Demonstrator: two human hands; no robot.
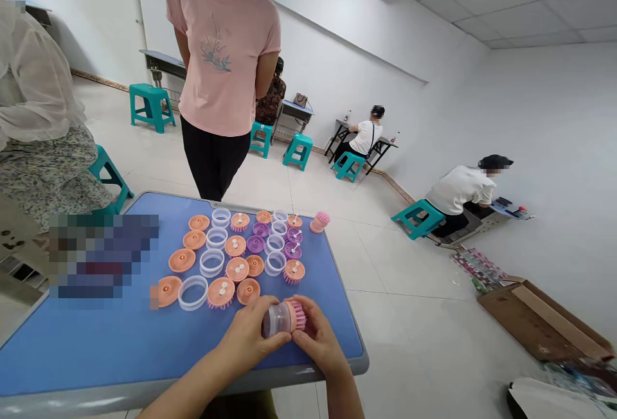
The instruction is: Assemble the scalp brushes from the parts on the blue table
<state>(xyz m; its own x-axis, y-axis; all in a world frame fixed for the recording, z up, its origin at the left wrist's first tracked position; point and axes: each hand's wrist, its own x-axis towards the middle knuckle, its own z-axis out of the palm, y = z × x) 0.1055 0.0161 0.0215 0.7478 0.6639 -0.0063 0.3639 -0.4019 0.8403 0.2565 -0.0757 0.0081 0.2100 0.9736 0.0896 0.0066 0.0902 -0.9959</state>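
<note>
Near the front edge of the blue table (96, 342), my left hand (248, 335) and my right hand (315, 335) together grip one small brush (283, 317). Its clear round cup sits under my left fingers, and its pink bristle head points toward my right fingers. Just beyond my hands lie rows of loose parts: orange discs (182, 259), clear rings (193, 292), purple caps (255, 243) and pink bristle heads (220, 294). One assembled pink brush (319, 221) stands at the far right of the rows.
A person in a pink shirt (224, 53) stands at the table's far edge. Another person (38, 130) sits at the left on a teal stool. Other people sit at desks by the far wall. A cardboard box (544, 322) lies on the floor at right.
</note>
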